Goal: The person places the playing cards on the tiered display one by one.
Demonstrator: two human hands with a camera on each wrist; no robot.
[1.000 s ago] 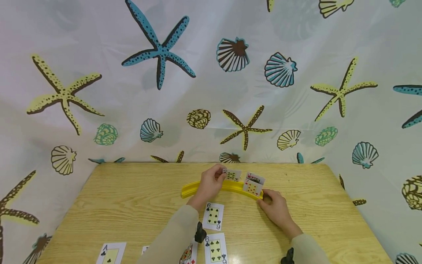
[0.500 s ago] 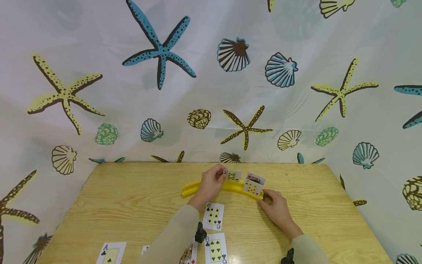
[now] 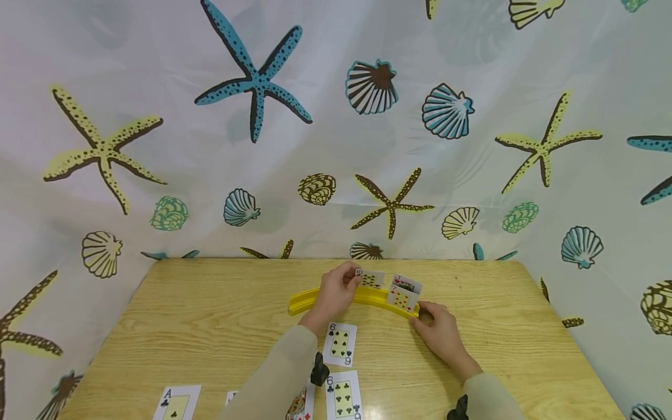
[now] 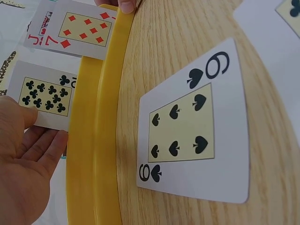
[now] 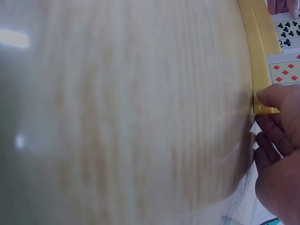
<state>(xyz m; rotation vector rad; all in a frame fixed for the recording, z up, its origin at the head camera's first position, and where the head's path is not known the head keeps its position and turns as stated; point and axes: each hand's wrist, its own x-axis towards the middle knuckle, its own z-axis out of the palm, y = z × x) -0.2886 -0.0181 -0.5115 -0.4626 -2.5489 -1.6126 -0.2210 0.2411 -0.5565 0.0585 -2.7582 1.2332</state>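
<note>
My left hand (image 3: pixel 335 291) pinches the ten of clubs (image 4: pixel 45 96) by its left edge, between thumb and fingers. The card stands at the slot of a curved yellow card holder (image 4: pixel 93 168). To its right in the holder, the seven of diamonds (image 3: pixel 402 298) leans in front of a red jack (image 3: pixel 412 285), covering the jack's lower part. My right hand (image 3: pixel 440 331) grips the holder's right end, its thumb on the near side in the right wrist view and its fingers curled at the end.
Before the holder lie the six of spades (image 3: pixel 339 344) and, nearer, the six of clubs (image 3: pixel 343 395). The left sleeve (image 3: pixel 283 370) partly covers a face card (image 3: pixel 301 405). An ace of clubs (image 3: pixel 177 402) lies front left. A patterned curtain (image 3: pixel 315 151) hangs behind the wooden table (image 3: pixel 210 315).
</note>
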